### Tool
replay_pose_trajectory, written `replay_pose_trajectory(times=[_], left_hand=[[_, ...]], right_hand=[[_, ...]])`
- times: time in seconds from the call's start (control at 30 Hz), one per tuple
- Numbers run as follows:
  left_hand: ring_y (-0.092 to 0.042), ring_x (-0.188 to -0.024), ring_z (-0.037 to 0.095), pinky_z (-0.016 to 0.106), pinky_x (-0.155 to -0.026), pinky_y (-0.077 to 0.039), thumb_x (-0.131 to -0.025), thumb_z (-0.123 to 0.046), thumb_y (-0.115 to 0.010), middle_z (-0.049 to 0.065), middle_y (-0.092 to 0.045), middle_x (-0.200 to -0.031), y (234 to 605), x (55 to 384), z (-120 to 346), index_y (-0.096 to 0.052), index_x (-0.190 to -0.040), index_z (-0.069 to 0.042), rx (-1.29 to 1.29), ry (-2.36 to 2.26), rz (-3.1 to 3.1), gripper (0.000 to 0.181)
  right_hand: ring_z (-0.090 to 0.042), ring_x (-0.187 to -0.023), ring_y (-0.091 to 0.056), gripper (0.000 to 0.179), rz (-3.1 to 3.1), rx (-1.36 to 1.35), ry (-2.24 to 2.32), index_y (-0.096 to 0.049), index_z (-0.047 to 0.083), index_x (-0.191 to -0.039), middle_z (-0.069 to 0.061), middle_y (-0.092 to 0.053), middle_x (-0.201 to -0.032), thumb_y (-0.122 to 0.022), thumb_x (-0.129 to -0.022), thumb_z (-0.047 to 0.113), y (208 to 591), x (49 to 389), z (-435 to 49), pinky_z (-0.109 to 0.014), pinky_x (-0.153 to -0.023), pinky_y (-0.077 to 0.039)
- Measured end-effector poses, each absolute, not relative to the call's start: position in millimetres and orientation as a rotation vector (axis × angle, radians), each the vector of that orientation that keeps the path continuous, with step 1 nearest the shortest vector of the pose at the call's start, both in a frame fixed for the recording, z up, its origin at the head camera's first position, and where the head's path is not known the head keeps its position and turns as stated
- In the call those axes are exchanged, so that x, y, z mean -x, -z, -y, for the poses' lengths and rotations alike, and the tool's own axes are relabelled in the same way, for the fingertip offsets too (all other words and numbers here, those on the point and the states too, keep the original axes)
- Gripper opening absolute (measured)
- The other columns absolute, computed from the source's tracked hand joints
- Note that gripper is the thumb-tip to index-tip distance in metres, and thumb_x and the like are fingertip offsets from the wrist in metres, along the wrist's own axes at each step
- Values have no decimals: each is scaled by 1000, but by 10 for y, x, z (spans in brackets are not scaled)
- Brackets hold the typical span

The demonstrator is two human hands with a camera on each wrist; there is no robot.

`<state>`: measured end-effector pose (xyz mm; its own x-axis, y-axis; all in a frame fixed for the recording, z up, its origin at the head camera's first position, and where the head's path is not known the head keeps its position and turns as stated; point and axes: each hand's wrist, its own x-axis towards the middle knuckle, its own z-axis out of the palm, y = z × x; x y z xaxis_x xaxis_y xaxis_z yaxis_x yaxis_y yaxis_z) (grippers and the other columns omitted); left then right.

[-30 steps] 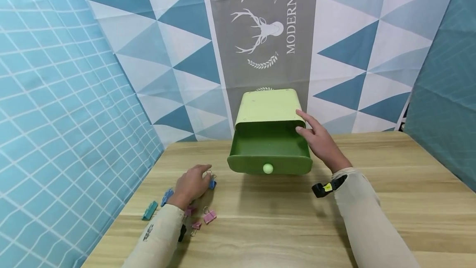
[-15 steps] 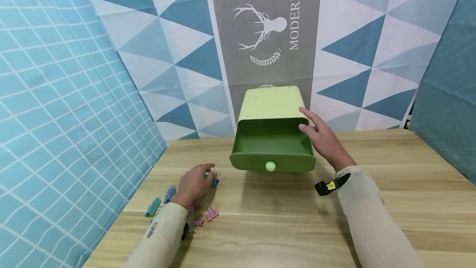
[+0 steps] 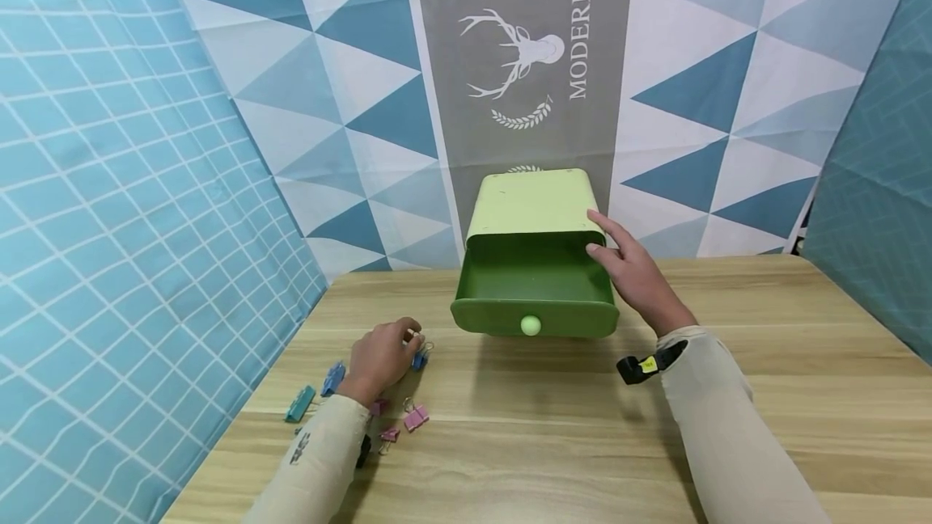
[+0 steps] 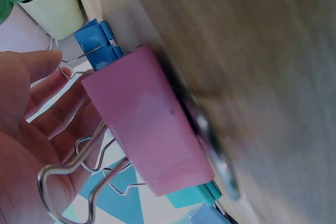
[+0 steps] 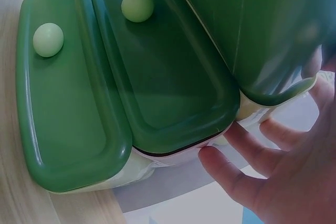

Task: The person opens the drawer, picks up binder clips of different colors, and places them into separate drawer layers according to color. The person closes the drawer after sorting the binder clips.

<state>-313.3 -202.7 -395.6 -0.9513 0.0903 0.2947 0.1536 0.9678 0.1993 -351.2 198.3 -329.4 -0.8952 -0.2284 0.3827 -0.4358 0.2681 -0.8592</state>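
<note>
My left hand (image 3: 380, 358) is low over the table at the left. Its thumb and index finger pinch a wire handle of a blue binder clip (image 4: 97, 43), whose body shows just past the fingertips. A pink binder clip (image 4: 149, 124) looms close to the left wrist camera. At the back stands a pale green drawer cabinet (image 3: 535, 204), its top drawer (image 3: 480, 318) pulled out and bare inside. My right hand (image 3: 637, 277) touches the cabinet's right side near the upper front corner, fingers extended. Two closed drawers with round knobs, the middle drawer (image 5: 173, 77) and lower drawer (image 5: 68, 103), show in the right wrist view.
Around my left forearm lie more binder clips: a teal clip (image 3: 298, 404), another blue clip (image 3: 332, 378), a pink clip (image 3: 417, 419) and a smaller pink clip (image 3: 389, 434). Patterned cloth (image 3: 349, 103) hangs behind the wooden table (image 3: 553, 443) and along both sides.
My left thumb and index finger have drawn together on the blue binder clip's handle. The right hand keeps its place on the cabinet. The head view has shifted slightly.
</note>
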Motion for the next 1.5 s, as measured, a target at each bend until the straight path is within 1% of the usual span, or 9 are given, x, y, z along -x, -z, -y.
replay_pose_trajectory(times=[0.23, 0.43, 0.7, 0.87, 0.97, 1.1, 1.23, 1.4, 1.5], left_hand=[[-69, -76, 20, 41, -62, -54, -96, -29, -68, 1, -74, -98, 3953, 3130, 2026, -72, -111, -17, 182, 320, 2843, 19], [-67, -70, 18, 39, -56, -52, -96, -27, -69, 0, -74, -94, 3951, 3140, 2022, -73, -109, -16, 203, 295, 2789, 17], [-59, -60, 11, 30, -47, -43, -98, -25, -64, 4, -74, -98, 3949, 3118, 2017, -72, -112, -15, 204, 403, 2760, 19], [-57, -58, 9, 33, -48, -42, -100, -27, -61, 5, -74, -102, 3941, 3094, 2059, -72, -117, -15, 141, 557, 2735, 23], [-57, -57, 7, 35, -54, -46, -101, -27, -60, 4, -74, -102, 3926, 3071, 2066, -71, -118, -16, 118, 657, 2704, 23], [-59, -60, 7, 37, -62, -49, -102, -27, -60, 1, -73, -96, 3901, 3050, 2059, -71, -117, -16, 103, 772, 2612, 22], [-63, -65, 13, 40, -66, -51, -103, -27, -59, 2, -72, -95, 3868, 3040, 2048, -70, -119, -14, 96, 892, 2508, 23], [-67, -82, 18, 42, -73, -52, -102, -29, -60, 2, -73, -99, 3827, 3027, 2044, -70, -118, -15, 75, 981, 2435, 23], [-66, -90, 18, 41, -72, -51, -102, -30, -61, 1, -72, -100, 3810, 3015, 2046, -70, -117, -16, 71, 999, 2419, 22]], right_hand=[[-31, -148, -24, 58, 2343, -615, -1712, -25, 34, -160, 11, -14, -165, -47, -107, 39, 3312, 3523, -1990, -64, -111, -25], [-32, -147, -26, 58, 2341, -626, -1693, -23, 34, -160, 11, -13, -165, -46, -107, 38, 3300, 3515, -2010, -65, -111, -24], [-34, -148, -24, 57, 2347, -610, -1699, -23, 36, -160, 8, -12, -166, -46, -107, 38, 3308, 3455, -2031, -66, -111, -23], [-34, -147, -25, 58, 2347, -620, -1699, -22, 35, -160, 10, -11, -166, -46, -107, 37, 3304, 3466, -2002, -66, -111, -23], [-33, -148, -24, 58, 2334, -623, -1697, -23, 32, -160, 11, -13, -165, -46, -107, 36, 3293, 3483, -1997, -65, -111, -23], [-31, -148, -24, 57, 2316, -633, -1689, -25, 31, -160, 11, -16, -164, -46, -108, 34, 3283, 3511, -1996, -64, -112, -24], [-30, -148, -24, 57, 2315, -638, -1683, -25, 31, -160, 13, -16, -164, -46, -107, 35, 3282, 3535, -1994, -63, -112, -24], [-29, -149, -22, 56, 2319, -637, -1695, -25, 32, -160, 14, -16, -164, -46, -108, 33, 3291, 3549, -1995, -63, -112, -24], [-30, -149, -22, 56, 2318, -635, -1703, -25, 31, -160, 13, -16, -164, -45, -108, 31, 3300, 3545, -1999, -63, -112, -24]])
